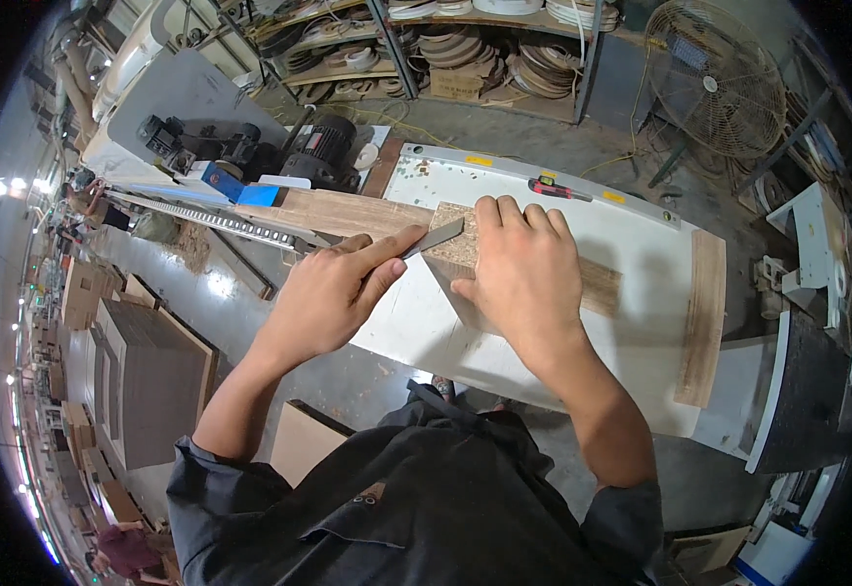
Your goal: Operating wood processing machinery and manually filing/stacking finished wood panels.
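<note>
My left hand [323, 293] is closed around a flat grey metal file [436, 237], its thumb and forefinger lying along it. The file's tip rests at the corner of a wood-grain chipboard piece [453, 256], whose raw speckled edge faces up. My right hand [530, 273] clasps that piece from above, its fingers over the far side and the thumb on the near side. Part of the piece is hidden under the right hand. A wood-grain strip [602, 288] lies just right of this hand on the white table [641, 249].
A red and black utility knife [558, 188] lies near the table's far edge. One wood-grain board [348, 210] extends leftward beside a machine with dark motors [323, 146]; another [702, 317] lies at the right. Beyond are a floor fan [714, 83] and shelves of coiled banding [460, 49].
</note>
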`<state>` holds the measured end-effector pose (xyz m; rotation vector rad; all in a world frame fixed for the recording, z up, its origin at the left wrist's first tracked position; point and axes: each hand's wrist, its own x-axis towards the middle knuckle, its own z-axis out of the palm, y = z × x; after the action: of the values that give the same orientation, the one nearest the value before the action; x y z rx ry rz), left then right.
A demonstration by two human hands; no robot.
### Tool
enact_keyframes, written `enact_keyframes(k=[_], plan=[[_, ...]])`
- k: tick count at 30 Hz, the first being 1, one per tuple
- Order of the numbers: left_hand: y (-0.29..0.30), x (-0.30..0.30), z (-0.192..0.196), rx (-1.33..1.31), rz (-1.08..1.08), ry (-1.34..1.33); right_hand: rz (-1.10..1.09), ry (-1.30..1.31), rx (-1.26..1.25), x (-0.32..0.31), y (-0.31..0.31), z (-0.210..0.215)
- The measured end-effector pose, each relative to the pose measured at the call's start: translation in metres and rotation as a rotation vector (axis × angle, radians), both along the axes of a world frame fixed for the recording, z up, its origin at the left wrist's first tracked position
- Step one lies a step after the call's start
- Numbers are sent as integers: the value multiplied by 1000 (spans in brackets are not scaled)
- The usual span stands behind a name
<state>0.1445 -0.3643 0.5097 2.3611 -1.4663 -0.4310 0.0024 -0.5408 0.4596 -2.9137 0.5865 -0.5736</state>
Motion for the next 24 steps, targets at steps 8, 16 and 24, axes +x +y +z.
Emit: enact_keyframes(k=[8, 16, 24], plan=[[-21, 63, -54, -58, 20, 0, 37, -22, 29, -8, 16, 0], [-32, 85, -88, -686, 63, 774, 6, 14, 8, -3, 5, 0], [-54, 80, -60, -528, -389, 184, 0, -5, -9, 0, 7, -1]])
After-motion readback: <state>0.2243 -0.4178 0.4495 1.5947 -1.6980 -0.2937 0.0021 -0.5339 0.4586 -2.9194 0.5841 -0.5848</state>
